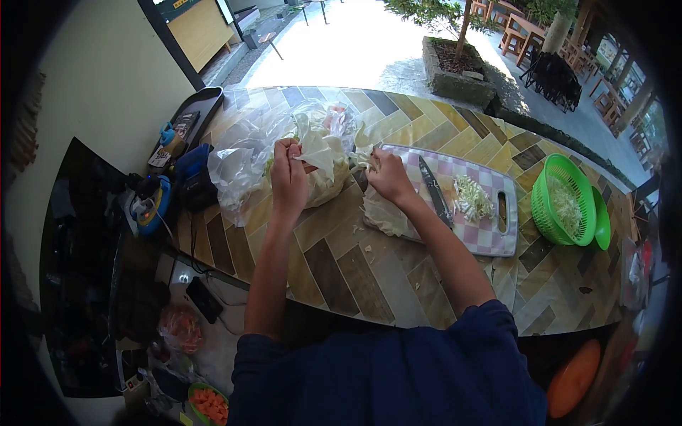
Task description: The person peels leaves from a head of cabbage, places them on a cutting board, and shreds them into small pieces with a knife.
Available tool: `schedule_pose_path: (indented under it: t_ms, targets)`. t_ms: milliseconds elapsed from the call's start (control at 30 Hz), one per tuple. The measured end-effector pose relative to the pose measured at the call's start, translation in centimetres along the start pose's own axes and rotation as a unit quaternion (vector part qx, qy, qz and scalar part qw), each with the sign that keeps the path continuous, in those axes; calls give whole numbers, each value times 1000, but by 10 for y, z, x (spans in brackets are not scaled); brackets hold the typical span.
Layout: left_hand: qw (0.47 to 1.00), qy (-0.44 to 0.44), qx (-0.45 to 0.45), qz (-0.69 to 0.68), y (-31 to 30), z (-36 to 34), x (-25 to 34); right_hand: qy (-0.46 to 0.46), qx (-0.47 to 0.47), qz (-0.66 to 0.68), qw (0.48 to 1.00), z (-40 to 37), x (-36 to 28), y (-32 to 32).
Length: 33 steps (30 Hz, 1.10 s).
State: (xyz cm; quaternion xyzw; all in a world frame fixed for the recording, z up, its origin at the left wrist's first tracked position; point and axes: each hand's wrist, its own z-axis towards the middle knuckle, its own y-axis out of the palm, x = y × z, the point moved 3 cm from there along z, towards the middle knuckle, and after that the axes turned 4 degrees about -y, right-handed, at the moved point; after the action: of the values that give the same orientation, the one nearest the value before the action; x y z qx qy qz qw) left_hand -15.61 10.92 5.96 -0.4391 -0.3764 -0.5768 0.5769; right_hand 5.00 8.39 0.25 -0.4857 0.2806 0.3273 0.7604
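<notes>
Two hands: we see both closed on the same leafy head, at the far side of the counter, left of the board.
Left hand (289, 181): fingers curled tight over a pale, crinkled outer leaf, pinching it from above.
Right hand (389, 177): clenched on the ragged edge of another leaf, knuckles up, wrist over the board's left end.
Cabbage (323, 167): rounded, whitish-green, with thin waxy leaves that fold and curl. It sits on the open bag between the two hands.
Plastic bag (238, 167): clear, crumpled film, glossy with highlights, spread under and left of the cabbage.
Loose leaf (383, 216): broad, limp and cupped, lying flat beneath the right wrist and touching the board.
Cutting board (490, 234): flat rectangle with rounded corners, pink-and-white checks and a slot handle at its right end.
Knife (435, 192): long dark blade lying slantwise on the board, just beside the right forearm.
Shreds (472, 199): a small, loose heap of fine pale strips on the board.
Colander (550, 206): round green plastic mesh, tilted, with more pale strips inside. We place it right of the board.
Counter (355, 270): smooth tiles in tan, grey and brown herringbone.
</notes>
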Motion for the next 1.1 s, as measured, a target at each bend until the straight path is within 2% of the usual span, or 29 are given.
schedule_pose_path:
  t_ms: [67,167,200,300,333,433,467,567,667,833,933,1033,1100]
  targets:
    - [998,37,-8,41,3,1,4,-2,63,76,995,-3,-2,-17]
    - [977,117,-43,172,14,-5,23,13,76,145,986,-1,15,-37]
    - [960,134,-67,236,18,-9,33,59,63,179,980,-4,17,-42]
    - [899,201,-132,366,38,-20,42,76,8,237,968,-18,10,-59]
    - [876,226,-152,398,46,-24,43,116,-25,253,960,-25,1,-63]
    - [851,295,-136,412,64,-33,39,136,-79,228,961,-39,9,-57]
    - [854,285,-132,414,64,-35,38,135,-78,243,957,-44,12,-52]
    - [861,254,-113,425,61,-36,47,94,-209,224,947,-50,11,-48]
    - [858,215,-83,458,50,-39,65,24,-176,54,983,-47,0,-45]
    - [833,152,-73,526,42,-49,83,-30,-84,-180,980,-51,-6,-35]
    - [832,118,-96,533,44,-56,73,-60,-22,-193,979,-57,-26,-46]
    - [846,144,-99,504,51,-59,56,-21,-45,-153,987,-60,-33,-48]
    - [849,150,-100,497,58,-61,44,-65,-53,-165,983,-59,-27,-42]
